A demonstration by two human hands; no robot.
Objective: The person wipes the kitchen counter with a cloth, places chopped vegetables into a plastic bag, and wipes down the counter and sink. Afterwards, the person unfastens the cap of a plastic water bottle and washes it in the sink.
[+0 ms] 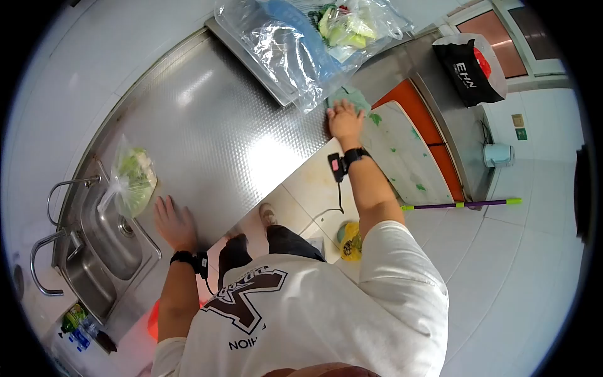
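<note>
My right hand (346, 120) presses a pale green cloth (352, 97) against the front edge of the steel counter (213, 125), fingers over it; part of the cloth shows past the fingertips. My left hand (173, 221) lies flat with its fingers spread on the counter near the sink, holding nothing. Just beyond its fingertips a clear plastic bag with a pale green vegetable (135, 176) rests at the sink's edge. Each wrist wears a black strap with a small device.
A metal tray (281, 94) carries large clear plastic bags, one with cut vegetables (348, 28). At left is a double sink (119, 245) with curved taps. On the right stand a leaf-patterned board (402, 151), a black bag (468, 72) and a purple-green pole (461, 204). A yellow bag (352, 242) sits on the floor.
</note>
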